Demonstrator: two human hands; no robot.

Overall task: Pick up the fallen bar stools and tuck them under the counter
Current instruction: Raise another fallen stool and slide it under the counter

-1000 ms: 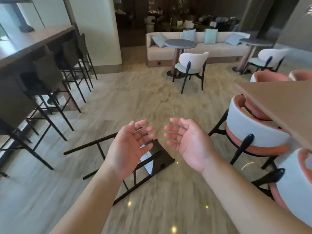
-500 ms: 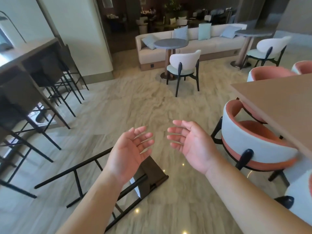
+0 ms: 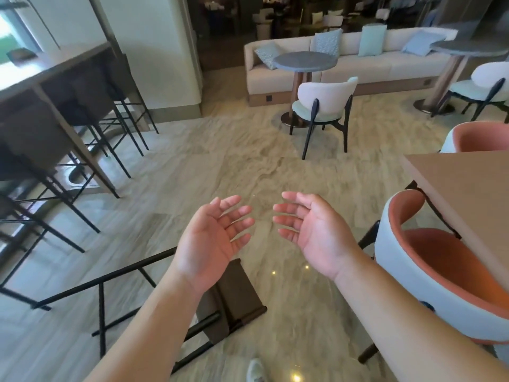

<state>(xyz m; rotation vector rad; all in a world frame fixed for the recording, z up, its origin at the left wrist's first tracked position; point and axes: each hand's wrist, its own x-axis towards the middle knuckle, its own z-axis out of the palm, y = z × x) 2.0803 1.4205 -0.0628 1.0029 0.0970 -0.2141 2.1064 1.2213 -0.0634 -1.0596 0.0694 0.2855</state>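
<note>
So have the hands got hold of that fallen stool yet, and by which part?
No. Both the left hand and right hand are open, palms up, holding nothing. The fallen bar stool lies on the floor below them, untouched.

Bright daylight from the left window (image 3: 11, 31); edges bowed, slightly blurred.

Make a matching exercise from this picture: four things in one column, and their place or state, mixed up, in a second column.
Things:
1. fallen bar stool
2. left hand
3. round grey table
4. counter

States:
a. in front of the sofa
b. lying on its side on the floor
c. at the left, with upright stools under it
d. open, palm up, holding nothing

Pairs: 1-b, 2-d, 3-a, 4-c
</note>
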